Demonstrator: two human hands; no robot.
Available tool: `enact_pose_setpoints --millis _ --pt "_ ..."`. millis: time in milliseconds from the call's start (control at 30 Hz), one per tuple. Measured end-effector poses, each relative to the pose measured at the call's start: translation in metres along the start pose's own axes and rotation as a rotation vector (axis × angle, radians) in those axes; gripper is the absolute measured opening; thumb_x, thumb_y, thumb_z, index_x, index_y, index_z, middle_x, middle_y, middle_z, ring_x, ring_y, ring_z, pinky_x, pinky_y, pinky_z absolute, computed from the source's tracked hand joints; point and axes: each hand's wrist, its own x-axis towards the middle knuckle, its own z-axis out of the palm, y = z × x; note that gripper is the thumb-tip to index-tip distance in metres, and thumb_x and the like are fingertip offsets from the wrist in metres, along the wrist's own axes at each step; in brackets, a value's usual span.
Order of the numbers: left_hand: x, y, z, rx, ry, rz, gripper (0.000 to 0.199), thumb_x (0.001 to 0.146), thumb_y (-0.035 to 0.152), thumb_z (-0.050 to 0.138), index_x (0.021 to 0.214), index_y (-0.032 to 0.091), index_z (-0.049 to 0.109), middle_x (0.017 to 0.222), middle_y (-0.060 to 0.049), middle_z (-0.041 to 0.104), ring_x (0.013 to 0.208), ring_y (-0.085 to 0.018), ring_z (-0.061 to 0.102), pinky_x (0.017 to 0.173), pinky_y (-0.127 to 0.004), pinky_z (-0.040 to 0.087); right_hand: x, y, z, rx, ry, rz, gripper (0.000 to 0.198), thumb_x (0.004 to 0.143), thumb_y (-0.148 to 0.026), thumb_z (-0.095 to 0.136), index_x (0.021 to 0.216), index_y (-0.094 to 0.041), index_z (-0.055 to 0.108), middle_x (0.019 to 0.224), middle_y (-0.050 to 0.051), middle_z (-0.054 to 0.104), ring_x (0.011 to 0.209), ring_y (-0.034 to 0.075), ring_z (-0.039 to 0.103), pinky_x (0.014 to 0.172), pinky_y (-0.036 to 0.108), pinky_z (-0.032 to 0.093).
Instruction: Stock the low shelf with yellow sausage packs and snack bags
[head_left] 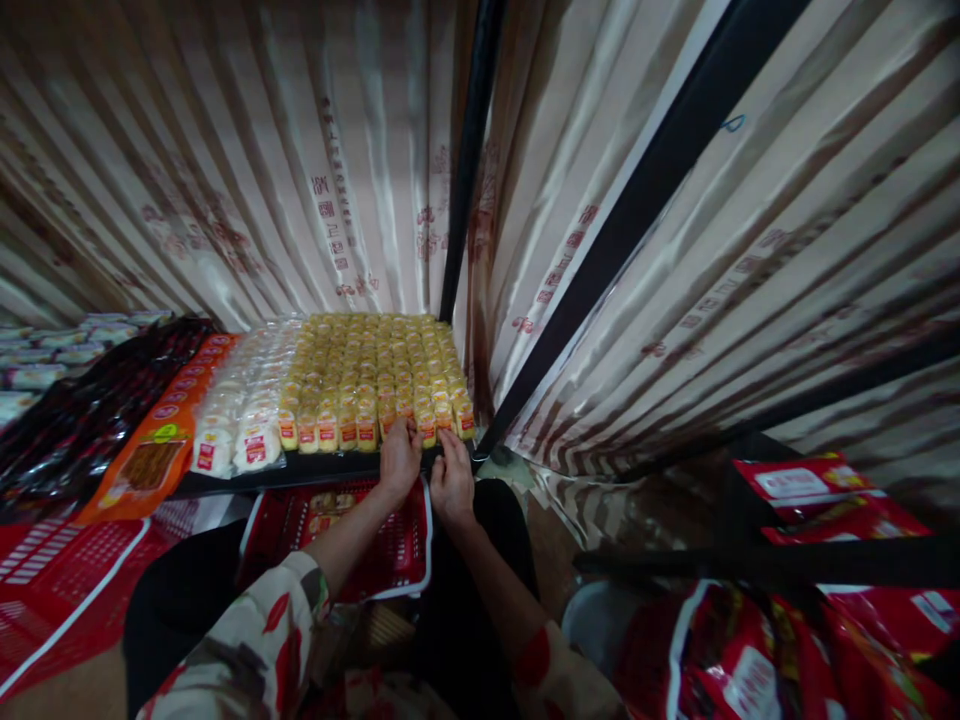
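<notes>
Both my hands reach to the front edge of a low black shelf [315, 470]. My left hand [398, 458] touches the front row of small yellow snack packets [360, 370] with red labels, its fingers curled on one packet. Just to its right, my right hand [452, 478] rests with its fingertips on a packet at the right front corner of the block. The packets stand in many tight rows. Whether either hand grips a packet is hard to tell.
Left of the yellow block lie white packets [240, 420], orange packs [161, 440] and dark packs [82, 420]. A red plastic basket [352, 545] sits on my lap, another [52, 590] at left. Black rack posts [465, 160] rise ahead. Red bags [810, 500] fill the right.
</notes>
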Motion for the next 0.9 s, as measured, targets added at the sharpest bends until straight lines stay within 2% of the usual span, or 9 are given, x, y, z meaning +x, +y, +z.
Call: enact_pose_setpoints --millis 300,500,700,900 --pt "0.002 0.006 -0.003 0.178 -0.001 0.011 0.008 0.086 0.023 0.052 0.092 0.019 0.053 0.086 -0.001 0.063 0.08 -0.014 0.059 0.069 -0.023 0.039 0.0 0.005 0.003 0.01 -0.025 0.04 0.054 0.083 -0.016 0.034 0.137 -0.013 0.038 0.126 0.015 0.045 0.12 0.023 0.044 0.101 0.042 0.039" --pt "0.002 0.011 -0.006 0.223 -0.017 -0.02 0.007 0.086 0.025 0.053 0.091 0.02 0.053 0.085 -0.001 0.063 0.079 -0.015 0.06 0.066 -0.023 0.038 0.004 0.003 0.004 -0.054 -0.014 0.072 0.055 0.081 -0.015 0.036 0.136 -0.017 0.04 0.119 0.013 0.047 0.112 0.023 0.049 0.095 0.039 0.044" --pt "0.003 -0.004 0.006 -0.02 0.039 0.002 0.005 0.083 0.021 0.054 0.087 0.018 0.053 0.078 0.001 0.06 0.071 -0.012 0.058 0.065 -0.022 0.04 0.001 0.003 0.005 -0.069 -0.027 0.078 0.055 0.081 -0.015 0.036 0.136 -0.018 0.039 0.121 0.012 0.047 0.114 0.023 0.048 0.095 0.038 0.043" --pt "0.001 -0.019 0.013 -0.211 0.077 0.049 0.01 0.082 0.026 0.054 0.087 0.018 0.052 0.073 0.002 0.056 0.066 -0.012 0.055 0.066 -0.023 0.042 -0.002 0.005 0.003 0.004 -0.017 0.033 0.048 0.083 -0.016 0.034 0.13 -0.014 0.045 0.121 0.015 0.047 0.113 0.022 0.049 0.096 0.04 0.043"
